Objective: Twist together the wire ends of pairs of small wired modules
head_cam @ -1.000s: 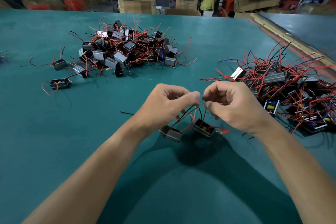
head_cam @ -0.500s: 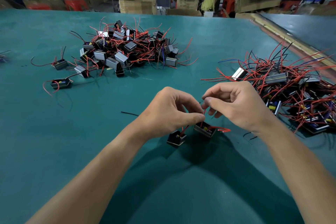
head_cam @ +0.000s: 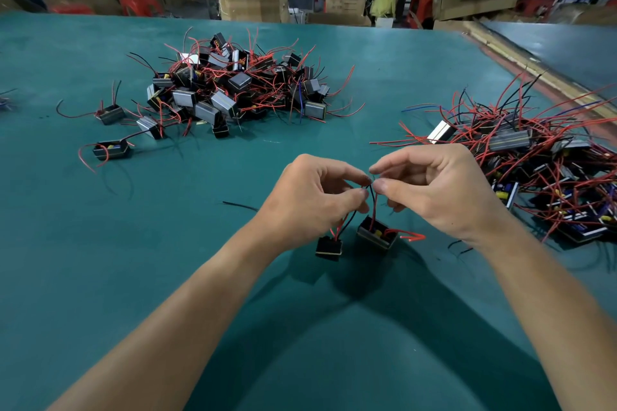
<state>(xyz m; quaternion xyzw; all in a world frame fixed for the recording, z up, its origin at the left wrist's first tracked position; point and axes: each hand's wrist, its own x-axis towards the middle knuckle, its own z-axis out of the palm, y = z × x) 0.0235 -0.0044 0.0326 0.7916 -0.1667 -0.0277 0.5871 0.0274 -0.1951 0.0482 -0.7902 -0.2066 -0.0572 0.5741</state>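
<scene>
Two small black modules hang from red and black wires between my hands, just above the green table [head_cam: 167, 277]. The left module [head_cam: 329, 247] dangles under my left hand [head_cam: 310, 197], whose thumb and fingers pinch its wires. The right module [head_cam: 377, 235] shows a yellow part inside and a loose red wire [head_cam: 412, 237] at its side. My right hand [head_cam: 437, 190] pinches the wire ends [head_cam: 371, 184] where the two sets meet, fingertip to fingertip with the left.
A heap of single modules [head_cam: 233, 90] with short wires lies at the far middle, with a few strays [head_cam: 112, 149] to its left. A pile of joined modules [head_cam: 534, 163] with long wires fills the right. A black wire scrap [head_cam: 238, 205] lies near my left wrist. Cardboard boxes [head_cam: 253, 5] stand beyond the table.
The left module has turned from lying flat to hanging end-on. My fingertips have drawn close together around the wire ends, and both hands sit slightly lower and nearer to me.
</scene>
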